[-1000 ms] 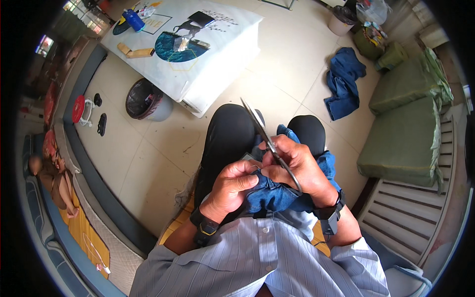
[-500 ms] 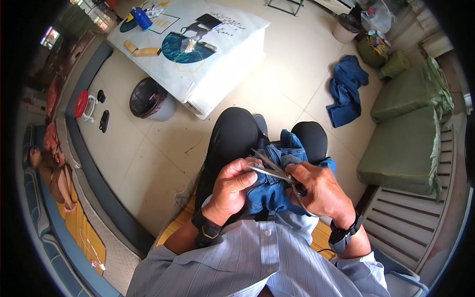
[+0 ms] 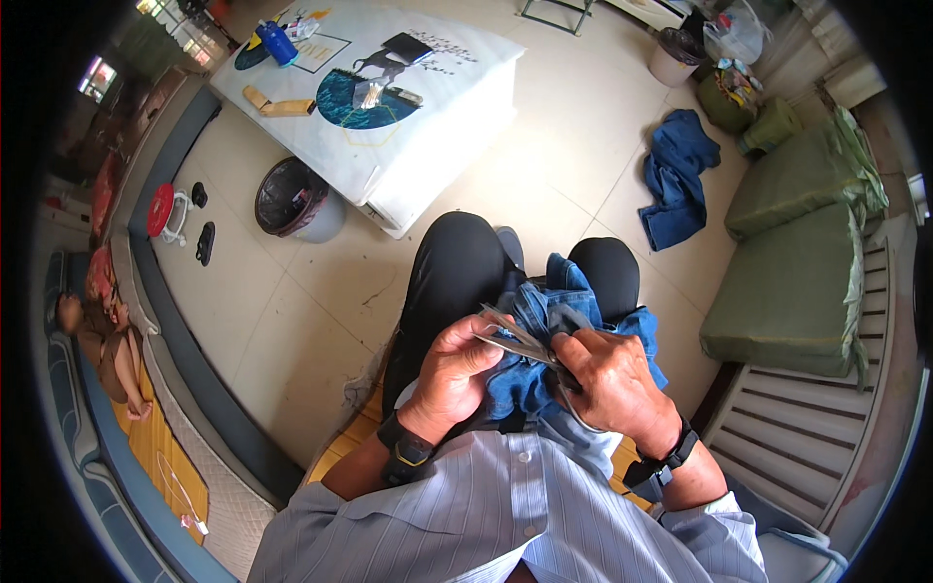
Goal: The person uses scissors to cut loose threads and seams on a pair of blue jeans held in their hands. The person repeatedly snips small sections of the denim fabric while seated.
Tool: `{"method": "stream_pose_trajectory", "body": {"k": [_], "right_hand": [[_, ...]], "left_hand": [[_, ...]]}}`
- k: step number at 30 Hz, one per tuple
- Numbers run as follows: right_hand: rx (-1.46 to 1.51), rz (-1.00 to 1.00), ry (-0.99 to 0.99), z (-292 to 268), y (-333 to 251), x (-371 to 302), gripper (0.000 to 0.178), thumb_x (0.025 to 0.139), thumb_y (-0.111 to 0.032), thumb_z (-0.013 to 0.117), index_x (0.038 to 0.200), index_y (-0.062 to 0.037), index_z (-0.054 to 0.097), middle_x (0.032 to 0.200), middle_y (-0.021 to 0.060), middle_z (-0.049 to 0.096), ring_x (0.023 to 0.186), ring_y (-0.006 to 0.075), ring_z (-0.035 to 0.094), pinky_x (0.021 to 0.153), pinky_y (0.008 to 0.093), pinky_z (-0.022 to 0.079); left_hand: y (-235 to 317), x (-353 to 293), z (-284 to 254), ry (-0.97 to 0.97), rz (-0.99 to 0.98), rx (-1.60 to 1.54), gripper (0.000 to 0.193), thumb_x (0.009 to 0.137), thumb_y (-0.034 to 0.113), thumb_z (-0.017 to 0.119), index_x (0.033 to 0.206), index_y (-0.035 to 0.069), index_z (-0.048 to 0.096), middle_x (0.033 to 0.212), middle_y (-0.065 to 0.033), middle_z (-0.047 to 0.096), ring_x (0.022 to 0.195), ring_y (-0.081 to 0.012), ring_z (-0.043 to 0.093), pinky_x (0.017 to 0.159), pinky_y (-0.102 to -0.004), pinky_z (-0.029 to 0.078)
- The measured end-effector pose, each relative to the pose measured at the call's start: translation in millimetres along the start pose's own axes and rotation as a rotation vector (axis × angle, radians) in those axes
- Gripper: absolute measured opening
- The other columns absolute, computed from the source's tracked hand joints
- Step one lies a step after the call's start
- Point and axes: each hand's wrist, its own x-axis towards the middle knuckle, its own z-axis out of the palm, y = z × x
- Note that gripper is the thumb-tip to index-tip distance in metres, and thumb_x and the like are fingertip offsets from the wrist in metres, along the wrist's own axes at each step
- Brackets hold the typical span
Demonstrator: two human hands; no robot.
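Note:
Blue denim clothing (image 3: 571, 282) lies bunched across my lap, over dark trousers. My right hand (image 3: 622, 381) grips metal scissors (image 3: 517, 344); their blades stand apart and point left toward my other hand. Thumb and fingers of my left hand (image 3: 449, 374) are pinched together at the blade tips, beside the denim's left edge. Whatever lies between those fingertips is too small to make out. Part of the scissors' handles is hidden by my right hand.
A white table (image 3: 457, 126) stands ahead, with a blue bottle (image 3: 278, 44) on it. Beside it is a lined bin (image 3: 326, 216). More denim (image 3: 677, 180) lies on the floor to the right, near green wrapped bundles (image 3: 777, 291). A person (image 3: 115, 345) rests on the left sofa.
My right hand and the scissors have shifted slightly left, and the gap between the blades has narrowed. My left hand stays nearly in place.

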Motion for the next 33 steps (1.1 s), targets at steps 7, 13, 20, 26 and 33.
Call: {"method": "stream_pose_trajectory", "body": {"k": [7, 13, 20, 26, 33], "right_hand": [[-0.027, -0.022, 0.015, 0.2, -1.0, 1.8, 0.039, 0.066, -0.008, 0.082, 0.101, -0.0047, 0.065, 0.078, 0.0123, 0.062, 0.067, 0.0367, 0.066, 0.059, 0.0447, 0.053], [-0.053, -0.027, 0.003, 0.9, -1.6, 3.3, 0.042, 0.065, -0.010, 0.084, 0.102, -0.0050, 0.066, 0.078, 0.0109, 0.063, 0.066, 0.0353, 0.066, 0.058, 0.0441, 0.052], [-0.053, -0.047, 0.000, -0.7, -3.8, 7.0, 0.028, 0.074, -0.008, 0.077, 0.099, -0.0052, 0.064, 0.079, 0.0113, 0.062, 0.065, 0.0340, 0.067, 0.057, 0.0444, 0.053], [-0.055, -0.047, 0.004, 3.2, -2.7, 6.3, 0.029, 0.074, -0.009, 0.078, 0.099, -0.0053, 0.064, 0.079, 0.0111, 0.061, 0.065, 0.0343, 0.066, 0.056, 0.0442, 0.053], [-0.040, -0.044, 0.008, 8.6, 2.9, 2.5, 0.040, 0.067, -0.008, 0.081, 0.104, -0.0047, 0.066, 0.078, 0.0112, 0.063, 0.062, 0.0363, 0.065, 0.054, 0.0442, 0.051]], "left_hand": [[4.0, -0.6, 1.3, -0.021, -0.038, 0.021, 0.026, 0.091, 0.004, 0.080, 0.116, 0.007, 0.074, 0.130, -0.0114, 0.070, 0.122, -0.0234, 0.064, 0.113, -0.0403, 0.045], [1.7, 0.0, -2.1, -0.030, -0.030, 0.027, 0.029, 0.089, 0.005, 0.082, 0.117, 0.007, 0.074, 0.130, -0.0114, 0.072, 0.122, -0.0240, 0.065, 0.115, -0.0412, 0.045], [1.9, -0.6, -0.3, -0.033, -0.018, 0.036, 0.027, 0.093, 0.006, 0.080, 0.119, 0.005, 0.074, 0.128, -0.0085, 0.072, 0.120, -0.0206, 0.064, 0.113, -0.0379, 0.045], [-1.0, -0.1, -6.3, -0.033, -0.016, 0.039, 0.035, 0.090, 0.007, 0.082, 0.124, 0.006, 0.074, 0.129, -0.0094, 0.072, 0.123, -0.0226, 0.064, 0.116, -0.0404, 0.044], [4.5, -1.1, 3.6, -0.021, -0.014, 0.052, 0.019, 0.094, 0.006, 0.078, 0.113, 0.005, 0.074, 0.123, -0.0048, 0.071, 0.117, -0.0169, 0.063, 0.109, -0.0343, 0.044]]}}
